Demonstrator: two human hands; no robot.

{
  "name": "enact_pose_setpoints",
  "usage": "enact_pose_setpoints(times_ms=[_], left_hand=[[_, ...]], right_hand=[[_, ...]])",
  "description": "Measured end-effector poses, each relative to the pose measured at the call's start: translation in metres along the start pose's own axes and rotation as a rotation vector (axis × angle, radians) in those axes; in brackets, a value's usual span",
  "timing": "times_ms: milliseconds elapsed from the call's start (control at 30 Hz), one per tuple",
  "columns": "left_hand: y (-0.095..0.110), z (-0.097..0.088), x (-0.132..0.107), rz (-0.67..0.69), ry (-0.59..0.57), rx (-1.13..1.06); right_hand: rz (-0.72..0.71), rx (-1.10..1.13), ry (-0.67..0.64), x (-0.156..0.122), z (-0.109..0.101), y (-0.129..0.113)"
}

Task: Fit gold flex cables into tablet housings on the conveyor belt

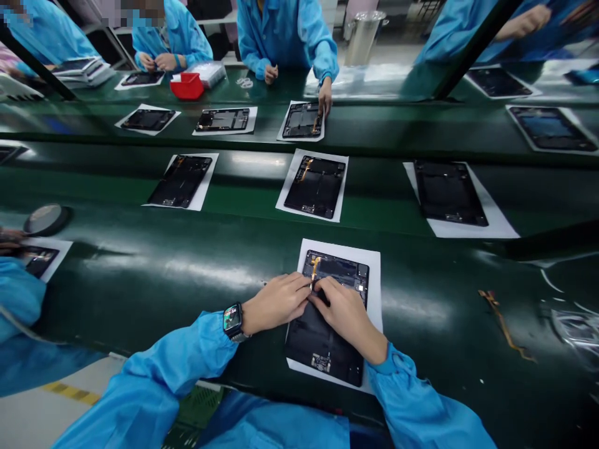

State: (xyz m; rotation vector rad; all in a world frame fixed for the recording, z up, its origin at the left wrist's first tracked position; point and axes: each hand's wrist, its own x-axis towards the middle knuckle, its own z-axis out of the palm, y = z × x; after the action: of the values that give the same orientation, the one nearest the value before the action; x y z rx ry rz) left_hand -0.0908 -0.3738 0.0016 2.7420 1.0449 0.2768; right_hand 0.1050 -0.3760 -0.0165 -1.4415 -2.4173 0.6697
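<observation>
An opened black tablet housing (313, 340) lies on a white sheet (375, 274) directly in front of me, its inside facing up. An orange flex cable (316, 265) runs down from near its upper left corner. My left hand (281, 301) comes in from the left, fingertips pinched at the cable's lower part. Opposite it, my right hand (341, 305) rests over the housing, with thumb and forefinger pinched at the same spot. Fingers hide the cable's lower end. A loose orange flex cable (503, 324) lies on the bench at the right.
Across the green bench (163, 280), a conveyor carries several tablet housings on sheets, including a middle one (318, 187) and a right one (449, 193). Clear plastic (578, 327) lies at far right. A round grey-topped object (45, 219) stands left. Co-workers in blue sit opposite and at left.
</observation>
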Motion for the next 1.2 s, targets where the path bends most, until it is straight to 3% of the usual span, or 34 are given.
enact_pose_setpoints(times_ms=[233, 333, 467, 633, 1200], left_hand=[[0.001, 0.006, 0.005, 0.018, -0.017, 0.052], [0.001, 0.007, 0.004, 0.045, -0.046, 0.123], [0.001, 0.01, 0.002, 0.076, -0.07, 0.199], [-0.004, 0.01, 0.002, 0.081, -0.052, 0.176], [-0.016, -0.001, 0.002, 0.142, 0.097, 0.037]], right_hand=[[-0.01, 0.097, -0.021, 0.001, -0.015, 0.013], [0.069, 0.137, 0.022, 0.016, -0.028, 0.015], [0.174, 0.002, 0.118, 0.047, -0.033, 0.014], [0.184, -0.087, 0.015, 0.067, -0.026, 0.02], [0.252, -0.109, -0.084, 0.077, -0.037, 0.023]])
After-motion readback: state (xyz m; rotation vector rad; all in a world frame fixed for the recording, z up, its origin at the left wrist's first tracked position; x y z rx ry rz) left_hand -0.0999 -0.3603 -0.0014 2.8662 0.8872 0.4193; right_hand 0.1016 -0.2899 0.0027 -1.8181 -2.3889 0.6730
